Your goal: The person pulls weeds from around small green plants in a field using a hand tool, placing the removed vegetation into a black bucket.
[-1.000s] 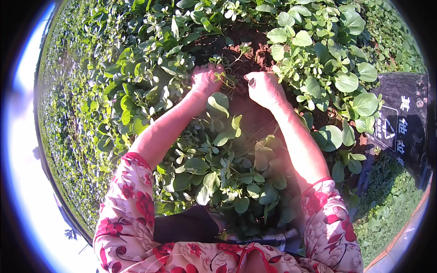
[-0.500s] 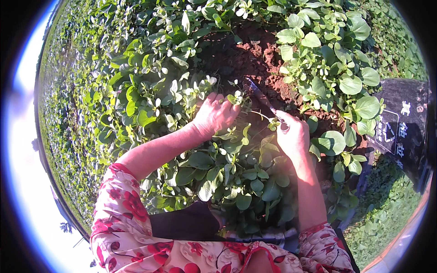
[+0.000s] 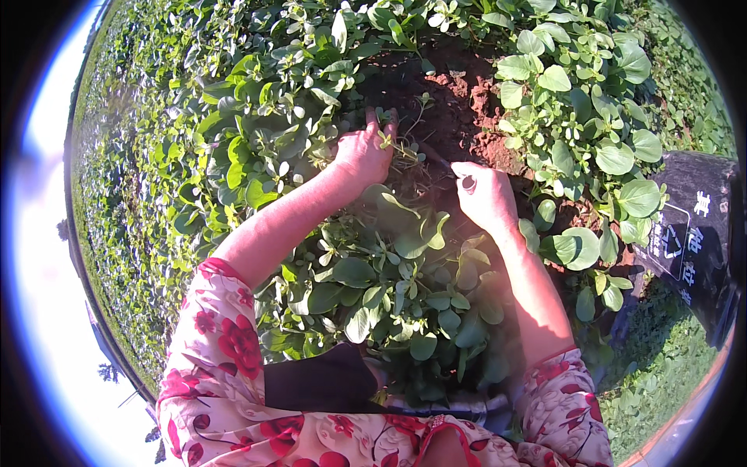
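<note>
My left hand [image 3: 364,154] reaches into low leafy plants at the edge of bare soil. Its fingers point away from me, closed around a small leafy weed [image 3: 384,141]; their tips are partly hidden by leaves. Thin stems and pale root-like strands [image 3: 409,156] trail beside the palm. In my right hand [image 3: 486,198] is the handle of a knife, and its dark blade [image 3: 433,154] slants up and left over the soil toward the left hand. Broad-leaved green plants [image 3: 408,233] stand between my forearms, below both hands.
Reddish crumbly soil [image 3: 486,148] lies just beyond the knife. Round-leaved plants [image 3: 615,158] grow to the right, and denser greenery [image 3: 194,156] spreads left. A black bag with white print [image 3: 692,226] stands at the far right.
My left hand has moved a little farther away from me, its fingers now stretched further forward. The right hand and knife have shifted slightly away and left, bringing the two hands closer.
</note>
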`<state>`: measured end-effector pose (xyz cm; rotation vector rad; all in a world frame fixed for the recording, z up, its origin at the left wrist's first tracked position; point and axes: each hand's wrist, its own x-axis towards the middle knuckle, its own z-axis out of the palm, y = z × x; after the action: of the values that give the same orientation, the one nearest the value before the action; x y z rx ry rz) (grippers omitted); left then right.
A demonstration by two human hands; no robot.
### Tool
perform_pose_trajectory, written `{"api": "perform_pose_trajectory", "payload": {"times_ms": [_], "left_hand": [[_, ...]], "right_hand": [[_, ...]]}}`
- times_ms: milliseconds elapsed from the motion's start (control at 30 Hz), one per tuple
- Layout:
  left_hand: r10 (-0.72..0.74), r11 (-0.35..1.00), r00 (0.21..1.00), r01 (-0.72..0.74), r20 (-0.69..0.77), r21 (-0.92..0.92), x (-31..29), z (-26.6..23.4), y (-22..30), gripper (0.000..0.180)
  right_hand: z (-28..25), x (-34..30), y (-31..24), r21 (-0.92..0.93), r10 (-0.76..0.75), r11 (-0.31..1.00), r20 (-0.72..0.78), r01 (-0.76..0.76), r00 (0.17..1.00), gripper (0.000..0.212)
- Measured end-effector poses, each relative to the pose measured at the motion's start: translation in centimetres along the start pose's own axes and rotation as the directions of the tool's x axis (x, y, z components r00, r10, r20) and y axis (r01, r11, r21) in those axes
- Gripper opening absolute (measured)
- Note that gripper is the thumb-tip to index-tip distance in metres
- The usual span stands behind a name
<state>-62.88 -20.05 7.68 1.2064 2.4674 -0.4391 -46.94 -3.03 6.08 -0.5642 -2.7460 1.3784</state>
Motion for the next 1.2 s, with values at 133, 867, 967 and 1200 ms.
{"api": "perform_pose_trajectory", "payload": {"times_ms": [133, 867, 967, 1200], "left_hand": [[-0.072, 0.995, 0.975, 0.086, 0.210, -0.059, 2.8, 0.9, -0.6, 0.076], [-0.120, 0.990, 0.963, 0.134, 0.239, -0.041, 3.8, 1.5, -1.9, 0.064], [-0.112, 0.993, 0.974, 0.118, 0.197, -0.015, 3.2, 1.1, -1.6, 0.038], [-0.024, 0.999, 1.000, 0.024, -0.010, -0.036, 0.2, 1.7, -0.9, 0.017]], "right_hand": [[2.3, 4.6, -1.0, -0.014, -0.066, 0.998, 0.003, 0.066, 0.998, 0.023], [2.8, 4.8, -2.1, -0.122, -0.045, 0.991, 0.121, 0.060, 0.992, 0.023], [2.0, 3.7, -2.7, -0.190, -0.102, 0.972, 0.197, 0.140, 0.975, 0.025], [-3.2, -1.7, -1.8, -0.013, 0.131, 0.991, 0.121, -0.131, 0.984, 0.026]]}}
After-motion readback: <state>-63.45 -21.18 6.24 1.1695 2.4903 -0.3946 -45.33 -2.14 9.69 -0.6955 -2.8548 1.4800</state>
